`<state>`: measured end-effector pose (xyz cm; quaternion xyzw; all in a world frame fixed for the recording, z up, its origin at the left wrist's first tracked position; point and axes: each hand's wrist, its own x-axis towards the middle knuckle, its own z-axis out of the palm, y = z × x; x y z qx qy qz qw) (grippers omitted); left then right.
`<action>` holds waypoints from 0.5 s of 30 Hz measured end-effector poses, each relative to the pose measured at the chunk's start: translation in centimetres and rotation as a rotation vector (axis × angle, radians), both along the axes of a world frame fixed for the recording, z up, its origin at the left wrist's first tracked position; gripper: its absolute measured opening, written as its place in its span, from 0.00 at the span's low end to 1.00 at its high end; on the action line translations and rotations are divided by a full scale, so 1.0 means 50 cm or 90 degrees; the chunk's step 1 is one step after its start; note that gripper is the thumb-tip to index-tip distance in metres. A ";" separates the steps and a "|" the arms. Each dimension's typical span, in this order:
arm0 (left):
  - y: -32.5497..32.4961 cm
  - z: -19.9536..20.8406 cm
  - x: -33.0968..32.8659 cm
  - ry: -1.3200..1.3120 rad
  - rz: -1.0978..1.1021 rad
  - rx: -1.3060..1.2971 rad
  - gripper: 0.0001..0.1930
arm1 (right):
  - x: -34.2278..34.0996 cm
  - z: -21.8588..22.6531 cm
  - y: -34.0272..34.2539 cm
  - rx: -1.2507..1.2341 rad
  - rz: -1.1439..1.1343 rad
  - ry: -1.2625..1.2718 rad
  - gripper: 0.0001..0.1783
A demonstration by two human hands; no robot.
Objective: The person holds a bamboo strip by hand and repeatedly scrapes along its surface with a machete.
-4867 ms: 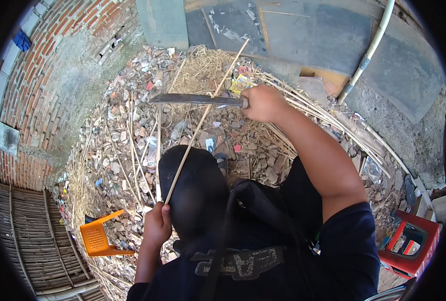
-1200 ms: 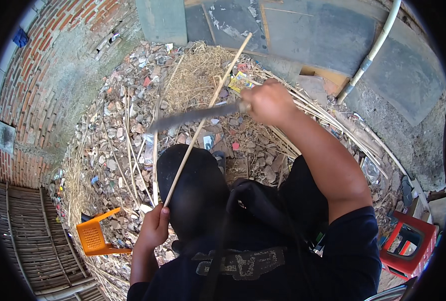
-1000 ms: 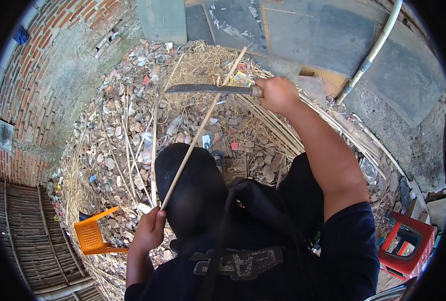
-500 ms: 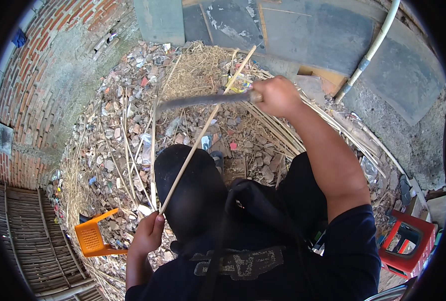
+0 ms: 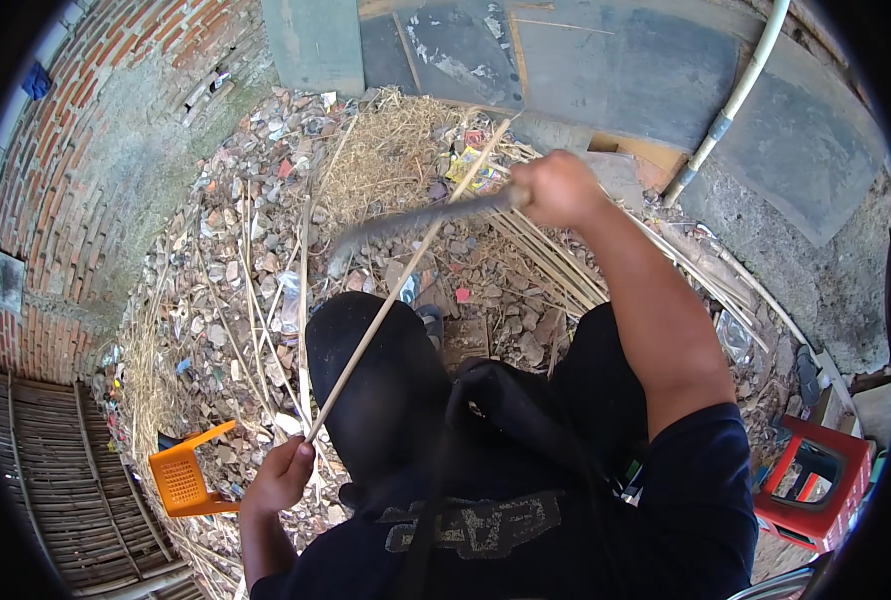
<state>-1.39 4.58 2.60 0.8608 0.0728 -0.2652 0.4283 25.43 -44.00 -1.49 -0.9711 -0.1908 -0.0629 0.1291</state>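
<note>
My left hand (image 5: 281, 474), at the lower left, is closed round the near end of a long pale bamboo strip (image 5: 373, 325). The strip slants up and away to the right, past my black-clothed leg. My right hand (image 5: 562, 190) grips the handle of a machete (image 5: 420, 218) with a long dark blade, slightly blurred. That blade crosses the upper part of the strip, pointing left with its tip a little lower than the handle. Whether its edge touches the strip I cannot tell.
Rubble and litter (image 5: 215, 330) cover the ground. Loose bamboo strips (image 5: 550, 260) lie beyond my knees, with dry shavings (image 5: 385, 150) further off. An orange plastic chair (image 5: 190, 478) is at left, a red stool (image 5: 815, 485) at right. A brick wall (image 5: 75, 170) bounds the left.
My left hand has moved slightly down and left, drawing the strip with it. The machete's blade has dropped and its tip has tilted lower, while my right hand has shifted a little.
</note>
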 end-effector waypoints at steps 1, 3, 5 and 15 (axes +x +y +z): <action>0.002 0.007 -0.005 -0.001 -0.001 0.000 0.21 | 0.008 -0.012 -0.025 0.048 -0.073 0.034 0.11; -0.002 0.025 -0.002 0.029 0.005 -0.003 0.22 | 0.019 -0.026 -0.078 0.035 -0.158 0.034 0.10; -0.008 0.031 0.000 0.032 -0.002 0.001 0.22 | 0.016 -0.012 -0.066 0.025 -0.236 0.039 0.10; 0.048 0.016 -0.020 0.077 0.029 -0.057 0.20 | 0.019 -0.027 -0.071 0.105 -0.264 0.047 0.12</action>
